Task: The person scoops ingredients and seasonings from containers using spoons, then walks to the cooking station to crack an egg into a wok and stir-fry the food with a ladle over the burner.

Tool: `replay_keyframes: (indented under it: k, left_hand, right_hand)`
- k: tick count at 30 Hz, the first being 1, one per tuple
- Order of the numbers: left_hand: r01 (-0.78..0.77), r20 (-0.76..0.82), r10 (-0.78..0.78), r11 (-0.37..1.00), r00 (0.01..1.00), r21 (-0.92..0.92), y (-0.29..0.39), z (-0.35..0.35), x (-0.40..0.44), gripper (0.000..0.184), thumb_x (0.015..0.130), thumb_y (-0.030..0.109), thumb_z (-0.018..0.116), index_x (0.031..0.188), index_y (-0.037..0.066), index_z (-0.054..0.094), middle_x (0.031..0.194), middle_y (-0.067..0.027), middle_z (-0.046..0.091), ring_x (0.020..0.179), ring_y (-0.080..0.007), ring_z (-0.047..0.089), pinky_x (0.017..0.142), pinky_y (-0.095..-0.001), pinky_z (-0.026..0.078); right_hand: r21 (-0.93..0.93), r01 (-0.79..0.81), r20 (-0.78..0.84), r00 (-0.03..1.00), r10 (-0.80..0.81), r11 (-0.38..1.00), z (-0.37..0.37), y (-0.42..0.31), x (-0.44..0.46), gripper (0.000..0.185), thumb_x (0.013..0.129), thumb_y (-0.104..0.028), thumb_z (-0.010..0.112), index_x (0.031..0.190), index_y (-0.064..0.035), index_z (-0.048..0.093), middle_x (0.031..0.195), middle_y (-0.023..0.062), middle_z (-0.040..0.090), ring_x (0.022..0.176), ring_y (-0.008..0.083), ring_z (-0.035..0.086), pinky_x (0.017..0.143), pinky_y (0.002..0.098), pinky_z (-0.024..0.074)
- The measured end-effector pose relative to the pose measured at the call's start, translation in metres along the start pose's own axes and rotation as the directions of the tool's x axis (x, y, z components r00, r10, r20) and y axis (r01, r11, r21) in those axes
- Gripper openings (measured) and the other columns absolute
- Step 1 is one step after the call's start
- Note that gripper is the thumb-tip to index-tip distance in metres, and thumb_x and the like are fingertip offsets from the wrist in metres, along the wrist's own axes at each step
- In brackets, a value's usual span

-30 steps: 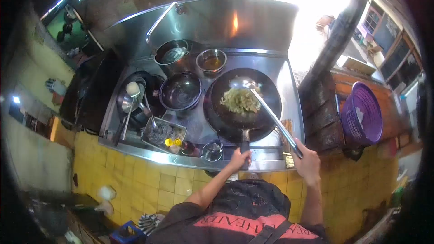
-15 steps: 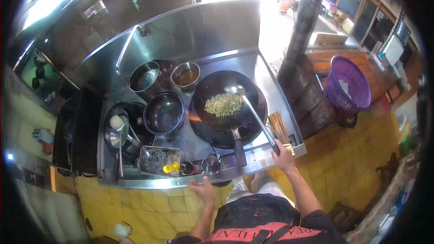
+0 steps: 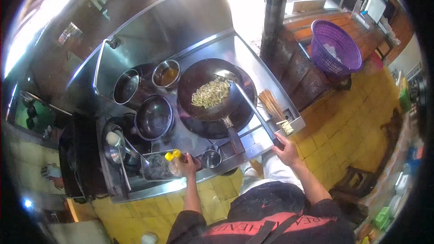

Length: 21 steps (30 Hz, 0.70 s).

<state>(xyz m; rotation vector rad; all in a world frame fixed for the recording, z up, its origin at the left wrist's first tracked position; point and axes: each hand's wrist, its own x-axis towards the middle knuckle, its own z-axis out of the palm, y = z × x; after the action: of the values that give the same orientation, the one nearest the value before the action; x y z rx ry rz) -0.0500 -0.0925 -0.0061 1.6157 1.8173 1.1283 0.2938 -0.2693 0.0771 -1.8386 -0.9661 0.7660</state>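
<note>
My right hand point(image 3: 285, 150) is closed round the dark end of a long-handled ladle point(image 3: 248, 99). The ladle's bowl rests inside the black wok point(image 3: 199, 70), at the far side of chopped, pale yellow-green food point(image 3: 210, 93). The wok's own handle point(image 3: 235, 140) points toward me. At the stove's front edge my left hand point(image 3: 186, 166) is closed round a dark bottle point(image 3: 197, 162), most of it hidden by the fingers. Touching or close beside that hand are yellow-capped bottles point(image 3: 172, 155). A small metal cup point(image 3: 211, 158) stands just to its right.
A metal tray point(image 3: 156, 165) and a dark pan with ladles point(image 3: 117, 147) sit front left. Behind are a dark basin point(image 3: 154, 117), a pot point(image 3: 126, 86) and a bowl of brown liquid point(image 3: 166, 73). A stick brush point(image 3: 272, 105) lies right; a purple basket point(image 3: 337, 47) stands beyond.
My left hand has moved from in front of the stove onto the bottles and closed. The ladle's bowl has shifted slightly left along the wok's far side. The view has turned.
</note>
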Motion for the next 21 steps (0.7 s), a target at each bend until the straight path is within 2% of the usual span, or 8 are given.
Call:
replay_keyframes:
  k: [2,4,7,9,12,15,16,21]
  left_hand:
    - [-0.181,-0.089,0.178,0.983,0.98,-0.028,-0.029,0.022,0.017,0.036,0.077,0.019,0.064,0.102,-0.003,0.05,0.091,-0.0161,0.057,0.084,-0.0293,0.057,0.072,-0.04,0.043]
    - [-0.086,0.309,0.069,0.996,0.949,0.039,0.029,0.016,0.038,0.03,0.077,0.019,0.062,0.099,0.002,0.052,0.087,-0.0173,0.059,0.08,-0.0324,0.059,0.069,-0.0403,0.045]
    - [-0.263,0.554,0.058,0.917,0.831,0.299,0.089,0.03,0.086,0.03,0.071,0.024,0.062,0.094,0.005,0.056,0.078,-0.0179,0.062,0.076,-0.038,0.059,0.065,-0.0427,0.046]
    - [-0.45,0.812,0.027,0.843,0.582,0.295,0.094,0.055,0.134,0.029,0.07,0.027,0.063,0.086,0.003,0.059,0.081,-0.0183,0.063,0.08,-0.0361,0.061,0.068,-0.0421,0.047]
    - [-0.647,0.86,-0.279,0.57,0.428,0.507,0.137,0.09,0.162,0.027,0.069,0.026,0.061,0.083,0.004,0.065,0.089,-0.019,0.064,0.086,-0.0307,0.062,0.068,-0.0383,0.049]
    - [-0.666,0.766,-0.307,0.378,0.565,0.643,0.169,0.095,0.184,0.023,0.069,0.023,0.06,0.085,0.008,0.068,0.094,-0.0132,0.065,0.088,-0.0262,0.063,0.068,-0.0339,0.051]
    - [-0.594,0.642,-0.558,0.299,0.526,0.747,0.179,0.1,0.196,0.024,0.069,0.024,0.061,0.088,0.011,0.069,0.094,-0.0084,0.066,0.09,-0.0229,0.063,0.07,-0.0332,0.051]
    - [-0.737,0.695,-0.376,0.047,0.613,0.675,0.23,0.082,0.207,0.034,0.071,0.024,0.06,0.101,0.009,0.065,0.105,-0.0082,0.064,0.098,-0.0242,0.061,0.075,-0.0366,0.05]
  right_hand:
    - [-0.059,0.074,-0.034,0.997,-0.076,0.996,-0.008,-0.011,-0.001,0.049,0.074,-0.015,0.065,0.118,0.002,0.05,0.097,0.0209,0.062,0.085,0.021,0.063,0.075,0.0299,0.0477]
    - [-0.062,0.039,-0.024,0.999,-0.041,0.997,-0.01,-0.014,0.0,0.049,0.074,-0.015,0.065,0.118,0.0014,0.051,0.096,0.0211,0.062,0.084,0.0214,0.063,0.075,0.0303,0.0478]
    - [-0.109,0.113,-0.053,0.991,-0.12,0.988,-0.012,-0.012,0.012,0.05,0.074,-0.016,0.065,0.118,0.0004,0.051,0.094,0.0207,0.062,0.082,0.0218,0.063,0.074,0.0317,0.0482]
    - [-0.037,-0.048,0.015,0.999,0.049,0.998,-0.017,-0.026,0.019,0.052,0.074,-0.015,0.064,0.119,0.0054,0.048,0.114,0.0223,0.056,0.105,0.0253,0.056,0.089,0.0311,0.0433]
    - [0.021,-0.08,0.036,0.996,0.079,0.997,-0.021,-0.027,0.031,0.053,0.074,-0.016,0.064,0.119,0.007,0.048,0.111,0.0218,0.058,0.1,0.0261,0.058,0.085,0.0322,0.0456]
    - [-0.082,0.046,-0.036,0.998,-0.049,0.996,-0.023,-0.022,0.036,0.05,0.074,-0.017,0.063,0.119,0.0014,0.049,0.099,0.0225,0.061,0.089,0.0296,0.062,0.078,0.0352,0.0478]
    - [-0.116,0.077,-0.058,0.995,-0.084,0.99,-0.026,-0.023,0.036,0.049,0.075,-0.018,0.062,0.119,-0.0029,0.049,0.091,0.0235,0.062,0.084,0.0325,0.063,0.075,0.0373,0.0484]
    - [-0.227,0.101,0.02,0.995,-0.099,0.969,-0.034,-0.022,0.043,0.049,0.076,-0.019,0.059,0.122,-0.0066,0.046,0.089,0.0224,0.062,0.082,0.037,0.061,0.072,0.0427,0.0486]
